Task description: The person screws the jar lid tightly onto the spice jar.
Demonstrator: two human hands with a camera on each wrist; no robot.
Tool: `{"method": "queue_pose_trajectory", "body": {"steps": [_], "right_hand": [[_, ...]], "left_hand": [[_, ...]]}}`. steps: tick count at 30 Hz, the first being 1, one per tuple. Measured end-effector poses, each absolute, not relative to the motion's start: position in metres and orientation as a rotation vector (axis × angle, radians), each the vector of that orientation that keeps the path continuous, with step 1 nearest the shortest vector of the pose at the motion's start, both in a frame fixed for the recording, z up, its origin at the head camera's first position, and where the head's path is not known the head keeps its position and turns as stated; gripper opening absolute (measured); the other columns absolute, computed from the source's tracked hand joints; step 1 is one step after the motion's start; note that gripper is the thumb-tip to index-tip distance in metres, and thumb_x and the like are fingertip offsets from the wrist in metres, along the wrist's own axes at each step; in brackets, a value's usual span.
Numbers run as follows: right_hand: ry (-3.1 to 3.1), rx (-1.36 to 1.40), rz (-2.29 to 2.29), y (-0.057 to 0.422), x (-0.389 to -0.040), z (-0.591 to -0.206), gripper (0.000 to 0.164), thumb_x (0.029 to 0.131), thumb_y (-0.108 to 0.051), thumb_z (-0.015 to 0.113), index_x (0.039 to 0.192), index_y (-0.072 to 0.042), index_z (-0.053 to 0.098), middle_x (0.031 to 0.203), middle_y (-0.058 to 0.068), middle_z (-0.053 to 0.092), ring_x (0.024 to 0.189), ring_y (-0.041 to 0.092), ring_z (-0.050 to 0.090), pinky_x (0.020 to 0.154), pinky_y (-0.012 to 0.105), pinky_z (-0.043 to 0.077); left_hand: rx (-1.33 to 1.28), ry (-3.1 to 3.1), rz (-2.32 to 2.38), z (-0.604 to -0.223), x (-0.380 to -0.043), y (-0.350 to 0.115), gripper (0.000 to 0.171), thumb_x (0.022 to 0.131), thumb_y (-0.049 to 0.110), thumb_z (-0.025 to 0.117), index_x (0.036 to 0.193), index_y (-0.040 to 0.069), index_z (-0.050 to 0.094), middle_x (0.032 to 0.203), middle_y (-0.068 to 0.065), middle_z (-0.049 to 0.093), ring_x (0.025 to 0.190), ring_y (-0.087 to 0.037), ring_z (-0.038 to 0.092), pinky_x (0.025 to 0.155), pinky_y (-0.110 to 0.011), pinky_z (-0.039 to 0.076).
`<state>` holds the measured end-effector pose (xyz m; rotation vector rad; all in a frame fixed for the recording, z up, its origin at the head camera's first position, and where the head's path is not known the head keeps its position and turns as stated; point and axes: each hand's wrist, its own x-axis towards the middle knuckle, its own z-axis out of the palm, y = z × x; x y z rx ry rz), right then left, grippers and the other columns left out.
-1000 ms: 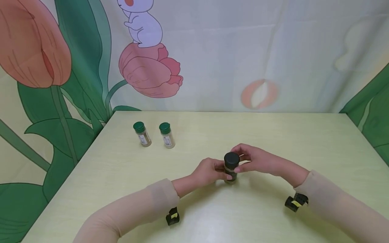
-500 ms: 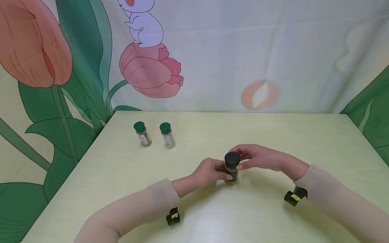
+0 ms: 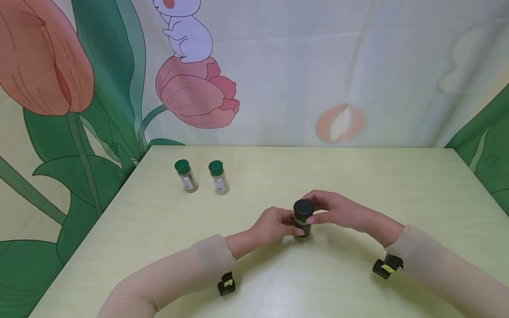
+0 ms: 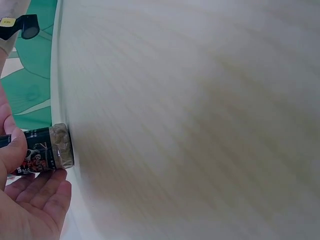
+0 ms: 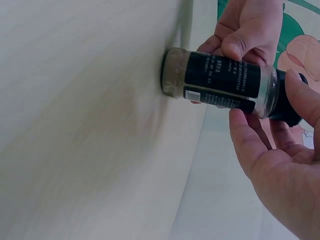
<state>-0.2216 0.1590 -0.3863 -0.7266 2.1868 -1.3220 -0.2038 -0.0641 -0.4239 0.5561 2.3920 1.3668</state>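
Observation:
A spice jar (image 3: 304,229) with a black cap (image 3: 304,209) and a black label stands upright on the table. My left hand (image 3: 271,226) grips its body from the left, thumb across the label. From the right, my right hand (image 3: 343,213) pinches the cap between thumb and fingers. The right wrist view gives the jar (image 5: 222,79) lying sideways in the picture, with brownish contents at its base and the right thumb (image 5: 302,97) on the cap. In the left wrist view the jar's label (image 4: 40,152) shows partly behind the left thumb; the cap is out of frame.
Two smaller spice jars with green caps, one brown inside (image 3: 187,176) and one paler (image 3: 219,178), stand at the back left of the pale table (image 3: 358,172). A printed curtain (image 3: 278,79) hangs behind the table. Both sleeves carry small black cameras.
Half a second ago the right hand sat slightly higher, its thumb at the cap's right edge; now the thumb lies further round the cap's front. The left hand and jar have stayed put.

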Motion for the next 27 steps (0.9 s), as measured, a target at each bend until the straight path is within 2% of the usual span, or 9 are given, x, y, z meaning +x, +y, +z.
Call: {"method": "queue_pose_trajectory", "body": {"steps": [6, 11, 15, 18, 22, 27], "right_hand": [[2.25, -0.696, -1.363, 0.155, -0.216, -0.39, 0.042, 0.097, -0.016, 0.071, 0.131, 0.002, 0.056, 0.133, 0.021, 0.065, 0.132, 0.04, 0.059, 0.111, 0.056, 0.047], [2.274, -0.686, -1.383, 0.155, -0.216, -0.395, 0.047, 0.095, -0.018, 0.074, 0.133, 0.002, 0.055, 0.133, 0.021, 0.065, 0.129, 0.037, 0.061, 0.112, 0.056, 0.047], [2.228, -0.731, -1.344, 0.159, -0.219, -0.393, 0.056, 0.095, -0.018, 0.074, 0.141, 0.001, 0.048, 0.138, 0.023, 0.062, 0.132, 0.04, 0.058, 0.109, 0.052, 0.049], [2.172, -0.783, -1.283, 0.162, -0.222, -0.386, 0.06, 0.096, -0.016, 0.072, 0.147, 0.001, 0.044, 0.143, 0.024, 0.058, 0.136, 0.043, 0.054, 0.111, 0.054, 0.047], [2.12, -0.82, -1.219, 0.165, -0.226, -0.377, 0.057, 0.098, -0.018, 0.069, 0.148, -0.002, 0.046, 0.146, 0.022, 0.056, 0.139, 0.044, 0.051, 0.116, 0.061, 0.04], [2.102, -0.83, -1.196, 0.166, -0.23, -0.374, 0.053, 0.099, -0.017, 0.068, 0.146, -0.003, 0.049, 0.146, 0.02, 0.056, 0.14, 0.042, 0.051, 0.116, 0.059, 0.04]], "left_hand": [[0.506, 2.374, 1.403, -0.424, -0.203, -0.064, 0.04, 0.089, 0.01, 0.079, 0.127, 0.001, 0.071, 0.116, -0.017, 0.077, 0.114, -0.028, 0.074, 0.103, -0.032, 0.053], [0.493, 2.369, 1.414, -0.424, -0.202, -0.063, 0.04, 0.089, 0.01, 0.079, 0.128, 0.002, 0.071, 0.115, -0.017, 0.077, 0.114, -0.028, 0.074, 0.103, -0.031, 0.053], [0.501, 2.375, 1.411, -0.424, -0.202, -0.064, 0.039, 0.089, 0.01, 0.079, 0.127, 0.002, 0.072, 0.115, -0.016, 0.077, 0.114, -0.028, 0.074, 0.102, -0.029, 0.053], [0.496, 2.382, 1.407, -0.424, -0.202, -0.064, 0.039, 0.089, 0.011, 0.079, 0.126, 0.002, 0.072, 0.115, -0.016, 0.077, 0.114, -0.028, 0.074, 0.102, -0.029, 0.053], [0.491, 2.381, 1.409, -0.424, -0.202, -0.064, 0.039, 0.088, 0.011, 0.08, 0.126, 0.002, 0.072, 0.116, -0.016, 0.076, 0.114, -0.028, 0.074, 0.101, -0.028, 0.053], [0.5, 2.384, 1.408, -0.426, -0.203, -0.064, 0.04, 0.088, 0.011, 0.08, 0.126, 0.002, 0.072, 0.116, -0.016, 0.076, 0.115, -0.028, 0.073, 0.1, -0.027, 0.053]]}}
